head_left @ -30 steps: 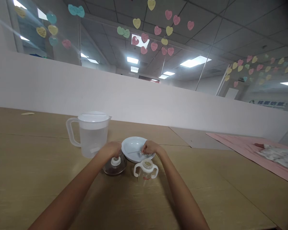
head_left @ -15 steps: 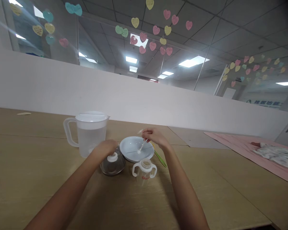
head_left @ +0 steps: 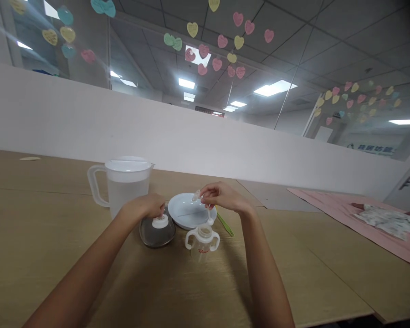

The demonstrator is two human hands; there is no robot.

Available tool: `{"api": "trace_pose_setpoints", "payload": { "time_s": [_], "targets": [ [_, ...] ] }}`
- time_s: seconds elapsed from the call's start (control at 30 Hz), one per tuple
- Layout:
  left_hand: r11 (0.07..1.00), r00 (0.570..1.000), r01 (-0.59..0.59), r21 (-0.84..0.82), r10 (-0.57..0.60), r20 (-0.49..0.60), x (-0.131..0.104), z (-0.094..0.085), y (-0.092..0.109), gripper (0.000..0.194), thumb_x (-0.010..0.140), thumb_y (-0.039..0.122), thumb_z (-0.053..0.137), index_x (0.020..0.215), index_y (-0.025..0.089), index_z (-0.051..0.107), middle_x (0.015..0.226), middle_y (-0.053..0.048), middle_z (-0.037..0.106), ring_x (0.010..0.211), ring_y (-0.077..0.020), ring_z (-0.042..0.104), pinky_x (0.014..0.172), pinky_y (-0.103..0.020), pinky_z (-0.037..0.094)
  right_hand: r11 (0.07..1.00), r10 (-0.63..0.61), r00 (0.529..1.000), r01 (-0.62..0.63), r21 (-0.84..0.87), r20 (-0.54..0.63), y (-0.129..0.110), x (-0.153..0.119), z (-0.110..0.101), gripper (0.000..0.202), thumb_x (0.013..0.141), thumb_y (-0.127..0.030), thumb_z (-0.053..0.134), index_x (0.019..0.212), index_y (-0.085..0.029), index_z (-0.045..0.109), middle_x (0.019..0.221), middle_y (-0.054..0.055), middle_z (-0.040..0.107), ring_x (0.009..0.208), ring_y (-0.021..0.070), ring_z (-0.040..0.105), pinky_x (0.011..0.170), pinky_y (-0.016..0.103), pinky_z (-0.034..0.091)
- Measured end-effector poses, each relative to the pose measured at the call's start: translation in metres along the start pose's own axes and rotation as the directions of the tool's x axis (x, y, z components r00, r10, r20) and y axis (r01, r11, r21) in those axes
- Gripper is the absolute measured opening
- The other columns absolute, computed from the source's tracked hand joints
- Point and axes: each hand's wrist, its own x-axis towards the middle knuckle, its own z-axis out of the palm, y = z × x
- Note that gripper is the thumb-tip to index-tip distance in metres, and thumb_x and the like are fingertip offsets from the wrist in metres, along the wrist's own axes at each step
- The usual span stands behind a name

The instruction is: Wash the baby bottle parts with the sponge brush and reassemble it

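Note:
My left hand (head_left: 152, 205) is closed in a pinch at the top of a white bottle collar (head_left: 160, 222), over a dark grey shallow dish (head_left: 156, 238). Between the fingers of my right hand (head_left: 220, 196) is a drinking straw with a clear mouthpiece (head_left: 196, 196); its white weighted end (head_left: 210, 221) hangs down just above the bottle's mouth. That clear baby bottle (head_left: 201, 249) stands upright with its top off, two white handles (head_left: 214, 241) and red print on it. Behind it is a white bowl (head_left: 178, 202), partly covered by my right hand.
A large lidded plastic jug (head_left: 126, 182) with liquid stands at the left behind my left hand. A green-handled brush or utensil (head_left: 226, 225) lies right of the bowl. Farther right, a pink cloth (head_left: 314, 200) carries a patterned white garment (head_left: 389, 221).
My right hand has shifted the straw from over the bowl toward the bottle's mouth. The left hand stays at the collar, and the view has moved slightly.

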Motion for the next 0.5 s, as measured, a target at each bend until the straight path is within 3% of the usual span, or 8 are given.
{"api": "trace_pose_setpoints", "payload": {
  "time_s": [0.27,0.4,0.5],
  "targets": [
    [1.0,1.0,-0.014,0.011,0.014,-0.014,-0.003,-0.002,0.004,0.01,0.055,0.013,0.051,0.059,0.017,0.059,0.065,-0.004,0.065,0.054,-0.0152,0.051,0.047,-0.023,0.031,0.999,-0.026,1.0,0.026,-0.026,0.014,-0.004,-0.004,0.0,0.02,0.069,-0.024,0.063,0.086,-0.013,0.064,0.068,0.002,0.062,0.055,0.0088,0.055,0.055,0.023,0.048],
    [0.999,0.999,-0.031,0.016,0.031,-0.013,-0.006,-0.004,0.007,0.01,0.056,0.012,0.049,0.058,0.017,0.058,0.063,-0.003,0.064,0.053,-0.0143,0.05,0.045,-0.023,0.028,0.994,-0.046,0.996,0.053,-0.095,0.08,-0.003,-0.003,0.001,0.019,0.069,-0.023,0.061,0.085,-0.015,0.064,0.066,0.001,0.063,0.058,0.0101,0.057,0.057,0.023,0.046],
    [0.998,0.998,-0.056,0.024,0.057,-0.038,-0.011,-0.007,0.01,0.009,0.059,0.014,0.049,0.06,0.018,0.057,0.064,-0.003,0.063,0.054,-0.0146,0.049,0.044,-0.023,0.026,0.984,0.007,0.984,0.025,-0.177,0.177,0.001,-0.003,0.001,0.021,0.067,-0.022,0.061,0.087,-0.016,0.065,0.07,0.002,0.066,0.066,0.0128,0.06,0.059,0.022,0.045]
  ]
}}
